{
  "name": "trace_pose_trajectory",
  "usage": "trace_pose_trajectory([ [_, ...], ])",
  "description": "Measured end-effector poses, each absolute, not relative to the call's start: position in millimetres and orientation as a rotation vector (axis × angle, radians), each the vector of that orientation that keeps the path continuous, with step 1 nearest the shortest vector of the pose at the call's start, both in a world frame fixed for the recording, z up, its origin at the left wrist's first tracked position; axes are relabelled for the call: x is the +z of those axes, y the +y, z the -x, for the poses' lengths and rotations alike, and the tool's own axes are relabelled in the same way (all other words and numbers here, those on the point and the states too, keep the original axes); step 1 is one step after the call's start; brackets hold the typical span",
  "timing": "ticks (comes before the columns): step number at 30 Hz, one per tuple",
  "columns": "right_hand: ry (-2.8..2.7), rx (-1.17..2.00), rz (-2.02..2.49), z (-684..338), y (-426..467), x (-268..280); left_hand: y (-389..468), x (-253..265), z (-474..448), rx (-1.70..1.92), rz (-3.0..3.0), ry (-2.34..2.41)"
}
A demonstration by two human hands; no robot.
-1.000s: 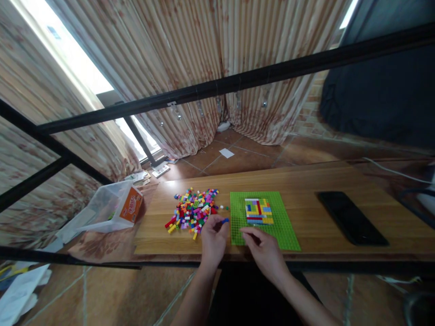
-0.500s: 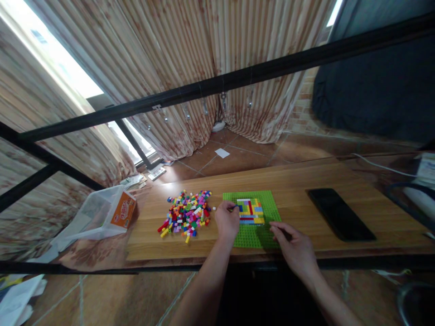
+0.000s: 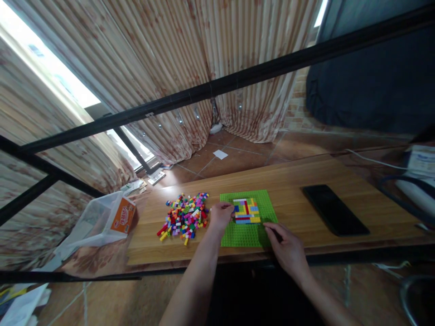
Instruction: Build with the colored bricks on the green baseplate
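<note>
A green studded baseplate (image 3: pixel 244 237) lies on the wooden table, carrying a flat rectangle of toy bricks (image 3: pixel 247 211) in yellow, red, blue, white and orange. My left hand (image 3: pixel 221 216) is over the plate's left side, its fingers closed at the rectangle's left edge beside a dark blue brick (image 3: pixel 236 208). Whatever is between those fingertips is too small to make out. Thumb and forefinger of my right hand (image 3: pixel 287 244) are pinched together over the plate's right part, close to the rectangle's lower right corner. Any piece in that pinch is hidden.
Left of the plate spreads a heap of loose multicoloured bricks (image 3: pixel 185 217). A black phone-like slab (image 3: pixel 335 210) lies on the table (image 3: pixel 288 181) to the right. Beyond the left end stands a clear plastic box (image 3: pixel 98 219) with an orange label. A dark metal bar (image 3: pixel 190 96) crosses behind.
The whole view has shifted slightly. The dark blue piece seen earlier between my left fingertips no longer shows clearly there; that hand stays by the rectangle's left edge. My right hand keeps its pinch.
</note>
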State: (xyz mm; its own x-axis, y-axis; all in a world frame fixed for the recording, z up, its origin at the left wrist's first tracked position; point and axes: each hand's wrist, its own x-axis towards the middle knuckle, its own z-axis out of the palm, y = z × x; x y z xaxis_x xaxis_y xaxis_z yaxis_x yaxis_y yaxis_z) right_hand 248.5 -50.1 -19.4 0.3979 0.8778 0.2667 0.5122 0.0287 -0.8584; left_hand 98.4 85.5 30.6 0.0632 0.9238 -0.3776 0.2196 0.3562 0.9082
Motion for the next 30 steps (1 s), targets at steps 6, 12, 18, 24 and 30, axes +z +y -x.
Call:
trace_pose_trajectory([
  [6, -1.311, 0.400, 1.634, -248, -51, -24, 87, 37, -93, 0.645, -1.072, 1.370],
  [12, -1.317, 0.395, 1.625, -248, -51, -25, 90, 37, -90, 0.720, -1.089, 1.396],
  [18, -1.332, 0.413, 1.608, -248, -52, -22, 93, 31, -95, 0.751, -1.053, 1.404],
  [24, -1.340, 0.406, 1.607, -248, -52, -21, 96, 30, -98, 0.755, -1.073, 1.402],
  [30, -1.335, 0.407, 1.612, -248, -52, -19, 96, 29, -99, 0.744, -1.138, 1.437],
])
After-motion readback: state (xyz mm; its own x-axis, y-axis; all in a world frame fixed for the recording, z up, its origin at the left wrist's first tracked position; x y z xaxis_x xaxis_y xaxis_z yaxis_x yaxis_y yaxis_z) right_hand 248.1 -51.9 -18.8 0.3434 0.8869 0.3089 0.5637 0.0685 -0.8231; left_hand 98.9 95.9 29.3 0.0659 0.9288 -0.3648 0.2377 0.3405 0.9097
